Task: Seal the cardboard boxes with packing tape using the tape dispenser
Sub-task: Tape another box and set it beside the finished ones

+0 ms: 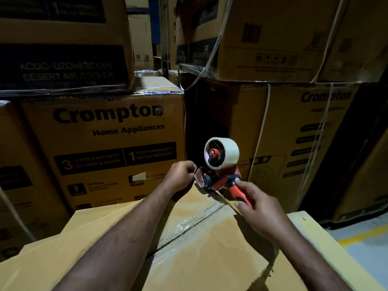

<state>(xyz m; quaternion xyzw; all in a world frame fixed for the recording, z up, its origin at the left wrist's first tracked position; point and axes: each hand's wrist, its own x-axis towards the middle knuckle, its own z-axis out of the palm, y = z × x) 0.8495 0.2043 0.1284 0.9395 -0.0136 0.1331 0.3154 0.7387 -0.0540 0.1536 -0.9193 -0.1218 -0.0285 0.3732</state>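
Dim light, stacked cartons behind are blurry. Left hand [181, 175] curls at the clear front flap of the tape dispenser [218, 178]; fingertips are hidden, so I can't tell if they pinch tape. Right hand [259, 208] grips its red handle. Dispenser sits between both hands, at the far end of the cardboard box [210, 253] seam.

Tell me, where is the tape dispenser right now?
In the head view, the tape dispenser is mid-frame at the far edge of the cardboard box, its handle gripped by the right hand, the left hand pinching at its front end.
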